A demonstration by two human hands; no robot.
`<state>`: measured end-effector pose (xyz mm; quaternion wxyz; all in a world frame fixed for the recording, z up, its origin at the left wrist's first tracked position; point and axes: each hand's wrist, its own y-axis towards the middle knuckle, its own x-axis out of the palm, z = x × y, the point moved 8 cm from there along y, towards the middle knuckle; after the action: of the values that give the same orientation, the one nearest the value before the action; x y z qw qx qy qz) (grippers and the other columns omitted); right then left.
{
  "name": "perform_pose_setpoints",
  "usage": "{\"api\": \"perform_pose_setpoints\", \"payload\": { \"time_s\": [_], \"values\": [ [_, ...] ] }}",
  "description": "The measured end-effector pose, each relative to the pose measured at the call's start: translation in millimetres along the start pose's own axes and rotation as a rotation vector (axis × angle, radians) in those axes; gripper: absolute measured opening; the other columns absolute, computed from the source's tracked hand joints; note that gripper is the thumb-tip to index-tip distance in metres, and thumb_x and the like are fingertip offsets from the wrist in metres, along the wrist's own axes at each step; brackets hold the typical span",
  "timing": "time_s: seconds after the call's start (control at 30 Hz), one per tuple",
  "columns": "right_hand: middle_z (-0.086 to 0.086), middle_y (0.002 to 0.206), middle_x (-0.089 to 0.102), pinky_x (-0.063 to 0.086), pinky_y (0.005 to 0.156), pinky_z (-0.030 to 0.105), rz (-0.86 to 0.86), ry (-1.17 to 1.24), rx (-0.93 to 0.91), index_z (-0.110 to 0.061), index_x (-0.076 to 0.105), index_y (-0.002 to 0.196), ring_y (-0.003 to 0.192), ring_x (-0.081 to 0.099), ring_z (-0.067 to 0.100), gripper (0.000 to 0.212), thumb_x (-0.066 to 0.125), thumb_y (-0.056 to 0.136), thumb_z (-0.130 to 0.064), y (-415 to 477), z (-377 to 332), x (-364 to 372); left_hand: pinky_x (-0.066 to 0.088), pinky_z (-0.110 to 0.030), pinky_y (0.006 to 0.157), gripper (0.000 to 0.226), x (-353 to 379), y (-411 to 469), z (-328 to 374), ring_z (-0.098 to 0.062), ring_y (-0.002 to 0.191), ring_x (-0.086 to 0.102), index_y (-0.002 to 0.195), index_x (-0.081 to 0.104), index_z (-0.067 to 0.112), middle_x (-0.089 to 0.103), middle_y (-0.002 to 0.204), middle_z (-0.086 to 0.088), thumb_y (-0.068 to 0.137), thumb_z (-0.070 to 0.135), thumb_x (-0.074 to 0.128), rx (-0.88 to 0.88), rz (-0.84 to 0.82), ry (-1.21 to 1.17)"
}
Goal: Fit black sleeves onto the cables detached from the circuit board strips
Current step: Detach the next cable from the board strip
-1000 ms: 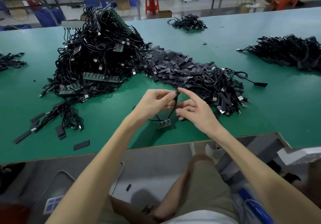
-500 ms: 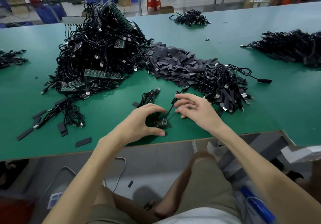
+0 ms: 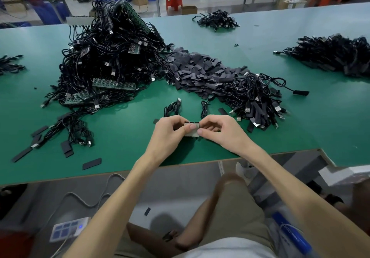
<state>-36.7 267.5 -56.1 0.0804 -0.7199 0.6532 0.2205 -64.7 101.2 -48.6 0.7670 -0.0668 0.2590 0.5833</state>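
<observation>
Worktop (image 3: 128,143): green, matte and flat, front edge just below both wrists.
Board piece (image 3: 191,134): small pale rectangle with a row of black connectors along its top edge; held just above the worktop, near the middle of the front edge.
Left grip (image 3: 170,129): closed on the board piece's left end, thumb pad flat on the pale face, fingers curled behind, forearm reaching in over the front edge.
Right grip (image 3: 222,131): pinching the right end, thumb tip at the lower corner, fingers curled over the top, knuckles raised.
Loose cables (image 3: 173,107): two thin black coils with metal plugs, lying just beyond the hands.
Sleeves (image 3: 200,71): heap of flat, dull black rectangles, mid-worktop.
Cable mound (image 3: 104,61): tall glossy tangle toward the far left, with green circuit board strips (image 3: 114,84) poking out, studded with components.
Sleeved cables (image 3: 258,99): tangled pile with silver plugs, touching the sleeve heap's near end.
Stray sleeve (image 3: 91,163): flat black strip by the front edge, left of the hands.
</observation>
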Motion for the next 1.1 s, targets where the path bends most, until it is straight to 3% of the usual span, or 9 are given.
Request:
{"api": "perform_pose_setpoints", "payload": {
  "time_s": [0.2, 0.37, 0.57, 0.67, 0.83, 0.97, 1.1],
  "values": [
    [0.002, 0.077, 0.066, 0.049, 0.067, 0.023, 0.011, -0.071, -0.02, -0.012, 0.071, 0.091, 0.067, 0.056, 0.009, 0.004, 0.074, 0.09, -0.011, -1, -4, 1, 0.044, -0.024, 0.061, 0.019, 4, -7, 8, -0.01, 0.064, 0.059, 0.079, 0.07, 0.024, 0.069, 0.07, 0.006, 0.088, 0.039, 0.078, 0.024, 0.077, 0.047],
    [0.011, 0.08, 0.068, 0.046, 0.063, 0.022, 0.022, -0.057, -0.032, -0.013, 0.068, 0.09, 0.065, 0.05, 0.01, 0.007, 0.074, 0.092, -0.015, -2, -10, 0, 0.042, -0.01, 0.062, 0.012, 5, -12, 15, 0.001, 0.068, 0.062, 0.083, 0.067, 0.026, 0.069, 0.074, 0.018, 0.092, 0.024, 0.073, 0.075, 0.096, 0.046],
    [0.0, 0.069, 0.067, 0.051, 0.06, 0.021, 0.057, -0.077, -0.021, -0.011, 0.067, 0.084, 0.059, 0.063, 0.01, 0.012, 0.077, 0.089, -0.013, -2, -5, -3, 0.039, -0.01, 0.061, 0.014, 8, -15, 19, 0.0, 0.063, 0.052, 0.086, 0.062, 0.023, 0.062, 0.068, 0.012, 0.086, 0.014, 0.073, 0.088, 0.095, 0.06],
    [-0.011, 0.064, 0.062, 0.044, 0.056, 0.016, 0.044, -0.092, -0.022, -0.013, 0.064, 0.078, 0.055, 0.052, 0.001, 0.016, 0.078, 0.087, -0.012, -2, -3, -2, 0.04, -0.012, 0.059, 0.016, 9, -13, 15, 0.0, 0.062, 0.052, 0.083, 0.063, 0.024, 0.063, 0.068, 0.011, 0.085, 0.015, 0.075, 0.04, 0.069, 0.046],
    [-0.012, 0.06, 0.059, 0.041, 0.053, 0.016, 0.018, -0.086, -0.022, -0.012, 0.061, 0.075, 0.053, 0.049, 0.002, 0.021, 0.077, 0.088, -0.013, 0, -2, -2, 0.04, -0.012, 0.059, 0.012, 8, -12, 13, 0.002, 0.06, 0.054, 0.083, 0.066, 0.02, 0.065, 0.068, 0.011, 0.085, 0.015, 0.077, 0.006, 0.06, 0.063],
    [-0.008, 0.06, 0.06, 0.043, 0.053, 0.019, 0.036, -0.104, -0.029, -0.011, 0.059, 0.073, 0.052, 0.05, 0.004, 0.022, 0.075, 0.087, -0.011, -1, -4, -1, 0.041, -0.01, 0.058, 0.011, 11, -12, 13, 0.003, 0.06, 0.056, 0.081, 0.066, 0.017, 0.065, 0.067, 0.012, 0.086, 0.013, 0.076, -0.025, 0.135, 0.058],
    [0.01, 0.073, 0.072, 0.056, 0.06, 0.03, 0.036, -0.02, 0.01, -0.004, 0.062, 0.083, 0.058, 0.065, 0.015, 0.014, 0.073, 0.091, -0.009, -1, -4, -2, 0.044, -0.009, 0.066, 0.011, 6, -11, 15, 0.001, 0.072, 0.061, 0.087, 0.066, 0.02, 0.067, 0.079, 0.011, 0.089, 0.014, 0.074, -0.003, 0.151, 0.103]
  ]
}}
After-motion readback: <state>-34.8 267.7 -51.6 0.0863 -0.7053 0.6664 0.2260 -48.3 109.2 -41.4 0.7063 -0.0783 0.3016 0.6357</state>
